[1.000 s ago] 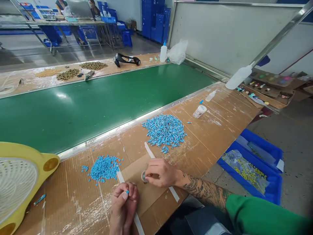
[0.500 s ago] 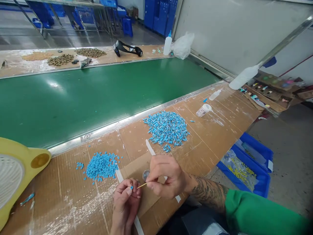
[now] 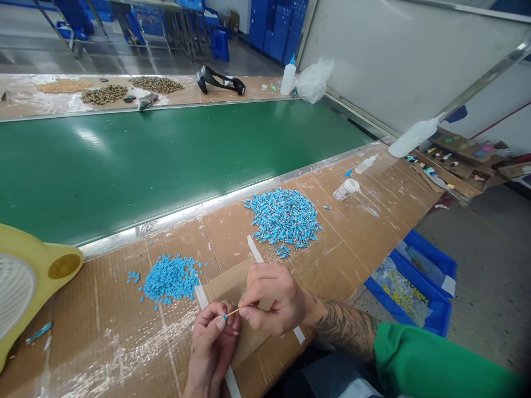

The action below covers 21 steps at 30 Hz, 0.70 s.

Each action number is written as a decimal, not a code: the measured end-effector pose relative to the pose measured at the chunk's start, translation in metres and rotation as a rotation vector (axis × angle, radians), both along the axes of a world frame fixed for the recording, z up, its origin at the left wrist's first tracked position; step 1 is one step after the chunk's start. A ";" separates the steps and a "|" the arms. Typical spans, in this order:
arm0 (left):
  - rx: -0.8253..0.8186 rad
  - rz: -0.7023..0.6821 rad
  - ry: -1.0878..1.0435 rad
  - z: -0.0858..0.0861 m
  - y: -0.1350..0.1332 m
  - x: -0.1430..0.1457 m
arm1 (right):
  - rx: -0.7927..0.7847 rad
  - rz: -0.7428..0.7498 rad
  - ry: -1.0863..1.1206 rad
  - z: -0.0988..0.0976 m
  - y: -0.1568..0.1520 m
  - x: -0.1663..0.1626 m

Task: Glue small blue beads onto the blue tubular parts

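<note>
My left hand (image 3: 214, 331) pinches a small blue ring-like piece (image 3: 224, 317) between thumb and fingertips. A thin wooden stick, like a toothpick (image 3: 233, 312), is pinched in my right hand (image 3: 271, 298); its tip meets the blue piece. A round shallow dish between the hands is mostly covered by my right hand. To the left of my left hand lies a pile of small blue rings (image 3: 170, 278). Beyond my right hand is a heap of blue slender parts with silvery ends (image 3: 284, 216). Both piles rest on the cardboard-covered table (image 3: 124, 320).
A green belt (image 3: 166, 160) runs behind the cardboard. At left stands a yellow plastic object (image 3: 62, 266). Right of the heap are a small white cup (image 3: 346, 189) and a squeeze bottle (image 3: 365, 164). Blue bins (image 3: 437, 320) sit lower right; another bottle (image 3: 288, 77) stands across the belt.
My right hand has moved slightly left, bringing the toothpick's tip from just beside the blue piece onto it. The dish is now more covered. My left hand has stayed nearly still.
</note>
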<state>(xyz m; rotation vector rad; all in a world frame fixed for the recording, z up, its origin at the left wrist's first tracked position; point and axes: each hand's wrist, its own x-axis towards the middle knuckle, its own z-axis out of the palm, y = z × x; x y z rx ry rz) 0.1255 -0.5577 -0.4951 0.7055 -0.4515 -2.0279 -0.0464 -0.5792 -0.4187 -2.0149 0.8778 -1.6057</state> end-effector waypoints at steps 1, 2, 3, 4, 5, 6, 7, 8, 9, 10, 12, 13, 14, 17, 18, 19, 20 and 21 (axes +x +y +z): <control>0.001 -0.004 0.001 0.000 0.000 0.000 | 0.001 -0.005 0.004 0.000 0.000 0.000; 0.005 -0.009 0.000 -0.001 0.000 0.000 | -0.001 -0.006 0.009 0.000 0.000 0.000; 0.009 -0.014 -0.002 -0.001 0.000 0.000 | -0.006 -0.006 0.009 0.001 0.000 0.000; 0.014 -0.015 -0.005 -0.001 0.000 0.000 | -0.009 -0.005 0.010 0.002 0.001 -0.001; 0.016 -0.011 -0.008 -0.002 0.000 0.000 | -0.012 -0.007 0.009 0.003 0.001 -0.003; 0.015 -0.004 -0.010 -0.002 0.000 0.000 | -0.014 -0.015 0.006 0.004 0.002 -0.005; 0.016 0.005 -0.012 -0.002 0.000 0.000 | -0.011 -0.028 0.000 0.005 0.003 -0.008; 0.017 0.014 -0.013 -0.002 0.000 0.000 | 0.002 -0.046 -0.007 0.004 0.003 -0.012; 0.019 0.020 -0.014 -0.002 0.000 -0.001 | 0.029 -0.063 -0.006 0.003 0.005 -0.016; 0.026 0.024 -0.017 -0.002 0.000 -0.001 | 0.064 -0.073 0.011 0.001 0.006 -0.020; 0.036 0.030 -0.023 -0.003 0.000 -0.001 | 0.140 -0.066 0.118 -0.009 0.009 -0.029; 0.037 0.030 -0.025 -0.004 0.000 0.000 | 0.163 -0.057 0.215 -0.015 0.010 -0.033; 0.040 0.027 -0.028 -0.004 0.000 0.001 | 0.166 -0.048 0.328 -0.021 0.011 -0.037; 0.062 0.015 -0.043 -0.008 0.000 0.003 | 0.154 -0.056 0.588 -0.036 0.005 -0.049; 0.073 0.012 -0.050 -0.008 0.000 0.004 | 0.165 -0.085 0.617 -0.038 0.000 -0.055; 0.083 0.016 -0.059 -0.008 0.000 0.004 | 0.180 -0.124 0.629 -0.038 -0.008 -0.061; 0.092 0.021 -0.065 -0.006 0.000 0.004 | 0.200 -0.171 0.645 -0.037 -0.017 -0.067; 0.102 0.030 -0.073 -0.004 0.001 0.002 | 0.219 -0.219 0.692 -0.035 -0.028 -0.073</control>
